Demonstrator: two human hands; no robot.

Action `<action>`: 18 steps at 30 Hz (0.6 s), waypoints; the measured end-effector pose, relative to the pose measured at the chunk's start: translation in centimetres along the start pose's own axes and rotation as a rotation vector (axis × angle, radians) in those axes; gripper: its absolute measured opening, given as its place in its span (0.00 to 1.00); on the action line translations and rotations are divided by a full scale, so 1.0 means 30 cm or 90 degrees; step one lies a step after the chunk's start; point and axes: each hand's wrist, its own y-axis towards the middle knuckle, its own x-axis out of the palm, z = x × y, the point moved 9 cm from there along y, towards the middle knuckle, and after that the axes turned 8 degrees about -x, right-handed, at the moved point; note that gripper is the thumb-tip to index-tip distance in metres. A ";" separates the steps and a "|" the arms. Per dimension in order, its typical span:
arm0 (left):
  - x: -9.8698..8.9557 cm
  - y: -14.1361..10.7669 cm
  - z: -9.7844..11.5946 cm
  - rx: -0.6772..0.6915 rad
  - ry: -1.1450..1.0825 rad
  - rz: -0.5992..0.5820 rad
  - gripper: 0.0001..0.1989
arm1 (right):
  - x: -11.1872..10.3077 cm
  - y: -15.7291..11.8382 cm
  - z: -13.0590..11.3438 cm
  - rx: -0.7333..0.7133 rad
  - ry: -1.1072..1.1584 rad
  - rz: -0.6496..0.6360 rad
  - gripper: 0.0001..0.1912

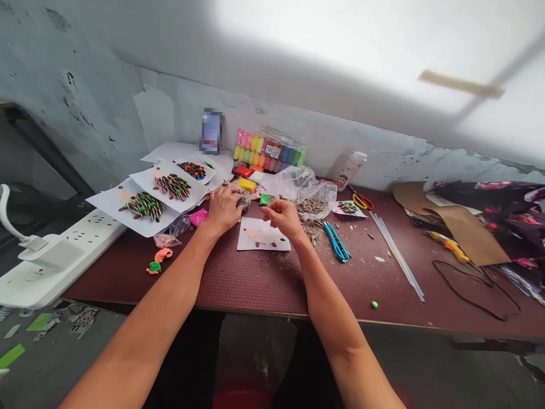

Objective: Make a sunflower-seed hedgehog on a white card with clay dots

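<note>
left hand (225,210) lay curled over a small dark lump (244,202), grip unclear; right hand (284,218) pinched nearly shut, any hold unclear, just beside a green clay packet (266,199), above a paper card (261,236) on the maroon bench (255,289).

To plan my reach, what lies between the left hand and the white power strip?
Head view: pink clay packet, clear plastic bag and seed-covered paper sheet separate left hand and power strip.
</note>
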 end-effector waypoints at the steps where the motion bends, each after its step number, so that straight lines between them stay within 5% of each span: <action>1: 0.005 -0.001 -0.008 -0.011 0.010 -0.003 0.15 | 0.000 -0.002 -0.003 -0.002 -0.016 -0.007 0.19; 9: -0.033 -0.006 0.002 -0.008 0.025 0.047 0.15 | 0.023 0.000 0.028 0.014 -0.061 -0.064 0.01; 18: -0.027 -0.019 0.112 0.143 -0.060 0.005 0.13 | -0.021 0.004 0.017 -0.043 -0.178 -0.023 0.03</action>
